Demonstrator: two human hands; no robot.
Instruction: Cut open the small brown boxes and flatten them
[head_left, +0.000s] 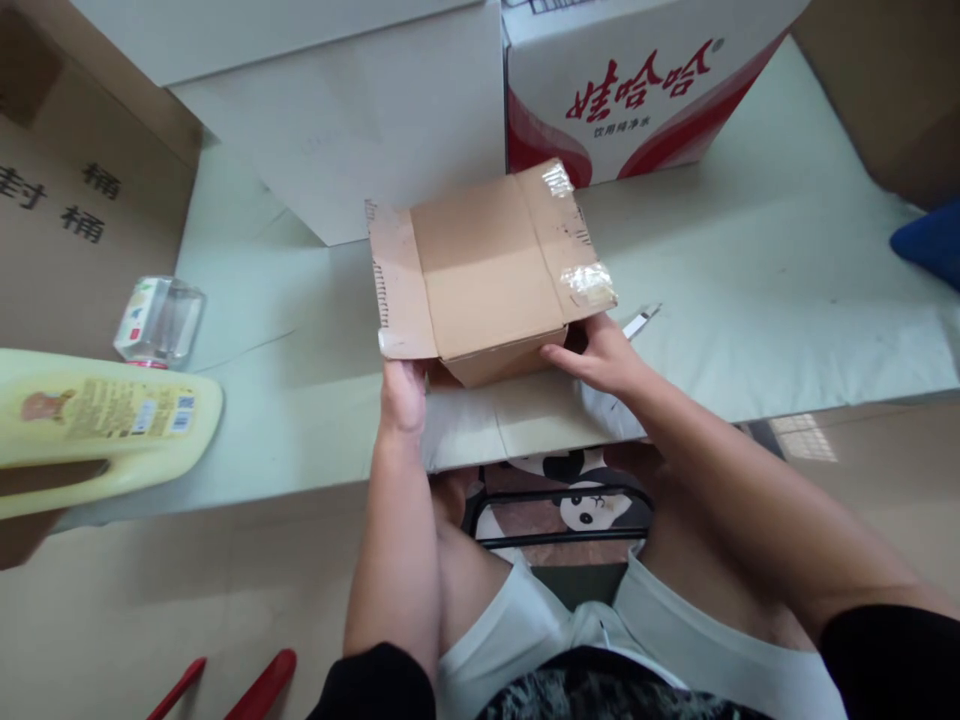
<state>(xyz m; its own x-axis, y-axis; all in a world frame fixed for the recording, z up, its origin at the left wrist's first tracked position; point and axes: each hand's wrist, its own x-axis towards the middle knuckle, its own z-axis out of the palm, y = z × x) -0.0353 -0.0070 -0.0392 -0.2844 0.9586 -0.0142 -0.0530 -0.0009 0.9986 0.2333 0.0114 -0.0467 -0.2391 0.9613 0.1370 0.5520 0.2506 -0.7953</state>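
A small brown cardboard box (484, 265) is held just over the near edge of the cloth-covered table, its side flaps spread outward. Torn clear tape clings to the right flap. My left hand (405, 395) grips the box from the left, with most of its fingers hidden under the left flap. On the other side my right hand (598, 355) holds the near right corner, its thumb on the front wall and other fingers out of sight. Just beyond that hand lies a thin utility-knife-like tool (641, 320), partly covered.
A large white box (360, 140) and a red-and-white water carton (622, 110) stand behind. Leftward are a yellow jug (187, 400), a clear plastic bottle (169, 315) and a big brown carton (90, 200). A blue object (934, 245) sits at the right edge. Red handles (262, 685) show below.
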